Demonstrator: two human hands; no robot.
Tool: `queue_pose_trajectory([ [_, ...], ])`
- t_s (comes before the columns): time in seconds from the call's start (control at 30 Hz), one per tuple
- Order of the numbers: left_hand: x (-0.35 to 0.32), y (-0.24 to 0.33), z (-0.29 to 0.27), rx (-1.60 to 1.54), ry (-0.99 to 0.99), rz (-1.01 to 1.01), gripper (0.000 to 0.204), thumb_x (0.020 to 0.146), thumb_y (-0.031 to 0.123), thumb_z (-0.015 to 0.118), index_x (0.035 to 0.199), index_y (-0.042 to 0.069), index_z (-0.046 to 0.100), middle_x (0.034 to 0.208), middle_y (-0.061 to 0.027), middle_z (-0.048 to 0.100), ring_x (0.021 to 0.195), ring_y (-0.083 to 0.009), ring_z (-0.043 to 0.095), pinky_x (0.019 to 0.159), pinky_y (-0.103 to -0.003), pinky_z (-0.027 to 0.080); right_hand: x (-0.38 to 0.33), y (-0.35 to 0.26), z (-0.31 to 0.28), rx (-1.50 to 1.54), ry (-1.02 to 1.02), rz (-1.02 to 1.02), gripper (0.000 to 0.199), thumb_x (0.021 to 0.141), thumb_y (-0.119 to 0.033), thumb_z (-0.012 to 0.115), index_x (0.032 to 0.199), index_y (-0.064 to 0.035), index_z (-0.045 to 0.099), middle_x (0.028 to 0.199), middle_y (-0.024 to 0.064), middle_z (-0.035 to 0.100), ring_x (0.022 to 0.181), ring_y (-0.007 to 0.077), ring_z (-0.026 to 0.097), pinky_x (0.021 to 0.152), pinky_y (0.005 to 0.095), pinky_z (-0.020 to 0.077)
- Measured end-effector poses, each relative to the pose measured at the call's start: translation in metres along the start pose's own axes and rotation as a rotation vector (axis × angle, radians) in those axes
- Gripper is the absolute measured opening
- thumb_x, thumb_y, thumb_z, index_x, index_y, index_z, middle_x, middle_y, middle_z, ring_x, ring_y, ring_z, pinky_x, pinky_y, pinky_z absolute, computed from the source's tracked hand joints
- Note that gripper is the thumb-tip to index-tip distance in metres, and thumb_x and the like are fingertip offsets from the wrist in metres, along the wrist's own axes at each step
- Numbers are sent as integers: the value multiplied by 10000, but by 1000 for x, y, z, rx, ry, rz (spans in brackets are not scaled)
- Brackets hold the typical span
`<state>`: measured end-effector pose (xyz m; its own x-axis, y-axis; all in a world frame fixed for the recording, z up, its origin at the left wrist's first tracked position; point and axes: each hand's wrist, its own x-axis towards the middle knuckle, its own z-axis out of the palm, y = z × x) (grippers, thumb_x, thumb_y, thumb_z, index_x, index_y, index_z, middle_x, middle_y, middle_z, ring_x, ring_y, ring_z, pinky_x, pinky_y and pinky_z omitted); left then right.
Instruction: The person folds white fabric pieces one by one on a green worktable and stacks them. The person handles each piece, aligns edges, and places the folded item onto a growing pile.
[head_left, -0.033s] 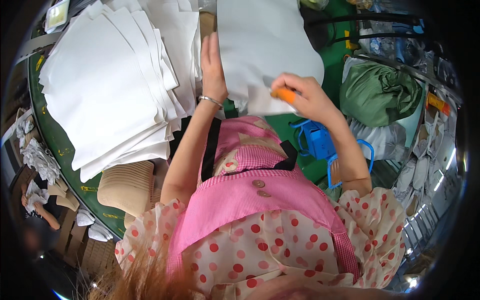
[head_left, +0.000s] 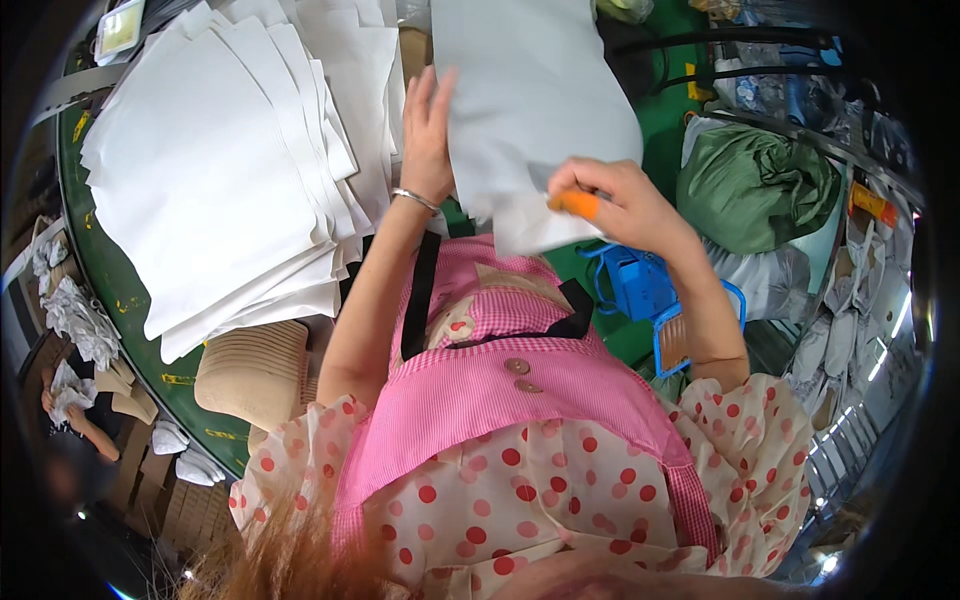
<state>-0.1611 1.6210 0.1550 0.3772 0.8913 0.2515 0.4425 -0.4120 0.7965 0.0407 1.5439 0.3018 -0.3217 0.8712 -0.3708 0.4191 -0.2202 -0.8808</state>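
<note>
A large white sheet point(head_left: 530, 90) lies on the green table in front of me, its near corner point(head_left: 530, 225) folded or hanging toward my apron. My left hand point(head_left: 428, 145) is flat at the sheet's left edge, fingers stretched and a little apart, holding nothing. A silver bangle point(head_left: 416, 200) circles that wrist. In my right hand point(head_left: 630, 205) is an orange-handled tool point(head_left: 575, 203), gripped over the sheet's near right part. The tool's working end is blurred and hidden, so its kind is unclear.
Fanned stacks of white sheets point(head_left: 220, 170) cover the left side of the table. A beige ribbed cushion point(head_left: 255, 370) sits below them. To the right are a blue strapped item point(head_left: 640, 285) and a green bundled bag point(head_left: 755, 185). Another person point(head_left: 85, 420) works at far left.
My right hand has shifted slightly down with the orange-handled tool. The fingers of my left hand have spread a little, and the sheet's near edge has moved slightly.
</note>
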Motion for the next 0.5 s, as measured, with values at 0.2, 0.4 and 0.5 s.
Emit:
queue_pose_trajectory([
  [0.2,-3,41,-74,-288,-531,-280,189,824,131,637,990,42,652,856,-85,652,813,-179,608,786,-305,468,-39,-42,-55,123,169,-36,142,870,-37,553,981,-30,641,903,8,629,824,66,567,755,220,462],
  [0.4,-44,40,-122,-782,-44,-865,276,862,246,646,927,-21,630,817,-22,634,692,-73,558,632,-210,453,-50,33,-88,767,500,32,485,950,-378,416,1275,-20,458,1165,95,558,1027,180,555,911,333,442],
  [0.5,-52,42,-140,-860,6,-958,280,866,253,640,942,-16,616,817,-33,641,705,-88,585,628,-223,475,-68,115,-56,1090,254,120,644,931,-504,387,1283,34,421,1218,125,536,1148,217,493,1020,363,346],
])
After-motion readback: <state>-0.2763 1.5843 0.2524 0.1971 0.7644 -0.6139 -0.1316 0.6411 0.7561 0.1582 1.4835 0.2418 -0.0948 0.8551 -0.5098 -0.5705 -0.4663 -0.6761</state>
